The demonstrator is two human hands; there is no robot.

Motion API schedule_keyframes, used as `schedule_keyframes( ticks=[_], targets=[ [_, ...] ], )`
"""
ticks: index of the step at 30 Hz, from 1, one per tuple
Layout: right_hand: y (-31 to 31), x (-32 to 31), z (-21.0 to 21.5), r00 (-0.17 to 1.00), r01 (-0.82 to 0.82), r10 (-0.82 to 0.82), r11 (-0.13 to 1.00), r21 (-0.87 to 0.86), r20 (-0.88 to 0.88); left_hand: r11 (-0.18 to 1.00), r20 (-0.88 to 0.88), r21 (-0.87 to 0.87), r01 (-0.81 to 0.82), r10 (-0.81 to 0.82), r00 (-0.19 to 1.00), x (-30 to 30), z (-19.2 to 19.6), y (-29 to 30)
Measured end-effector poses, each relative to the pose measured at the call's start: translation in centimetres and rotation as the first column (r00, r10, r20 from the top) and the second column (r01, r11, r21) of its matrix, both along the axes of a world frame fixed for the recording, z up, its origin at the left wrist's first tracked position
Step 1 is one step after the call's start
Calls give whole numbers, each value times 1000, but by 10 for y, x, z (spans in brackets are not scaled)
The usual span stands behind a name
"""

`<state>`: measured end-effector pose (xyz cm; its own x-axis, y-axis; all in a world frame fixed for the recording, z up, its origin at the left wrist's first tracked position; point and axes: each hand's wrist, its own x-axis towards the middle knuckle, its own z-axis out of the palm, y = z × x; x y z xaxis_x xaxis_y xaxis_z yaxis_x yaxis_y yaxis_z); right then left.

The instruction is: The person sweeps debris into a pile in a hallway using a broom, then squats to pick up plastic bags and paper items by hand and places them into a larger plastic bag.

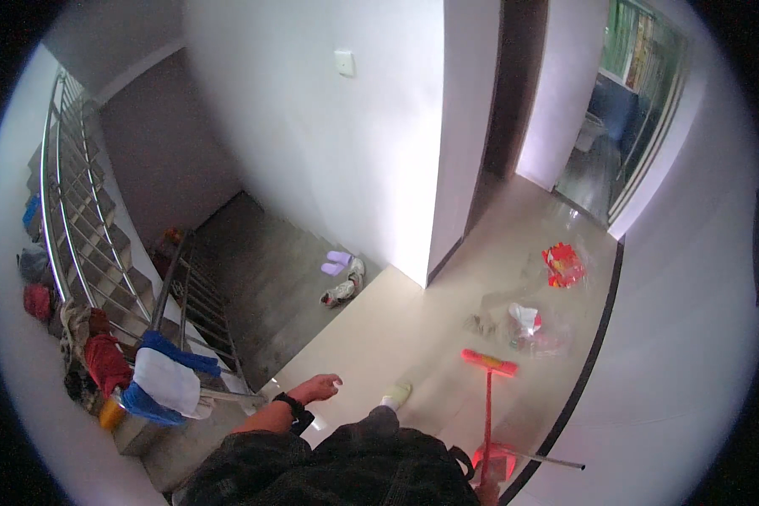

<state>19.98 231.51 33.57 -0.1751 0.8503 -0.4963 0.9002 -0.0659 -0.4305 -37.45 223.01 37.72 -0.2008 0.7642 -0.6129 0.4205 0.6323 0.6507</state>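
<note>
My left hand (316, 388), with a black band on its wrist, hangs over the pale floor near the stair railing. Its fingers are loosely bent and a little apart, with no thing seen in them. At the bottom edge, a small part of my right hand (487, 492) shows around the red handle of a broom (488, 413). The broom's pink-red head (489, 363) rests on the floor ahead. Close by the right hand is a red dustpan (499, 462), with a metal tube (557, 460) stretching rightward from it. Most of the right hand's fingers are hidden.
Clear plastic with a white piece (524, 319) and a red-orange packet (562, 265) lie beyond the broom. Leftward, stairs drop past sneakers (341, 292) and lilac slippers (336, 262). Cloths (167, 377) drape the metal railing (49, 194). A doorway (594, 169) opens at far right.
</note>
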Motion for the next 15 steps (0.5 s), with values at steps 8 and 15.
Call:
schedule_keyframes(
  ticks=[8,15],
  targets=[
    [-10,97,-21,999,9,-12,996,88,32,994,124,103,26,-39,991,88,-76,-69],
    [-55,85,-43,987,147,-163,927,346,16,974,701,31,-223,138,699,61,-87,-51]
  ],
)
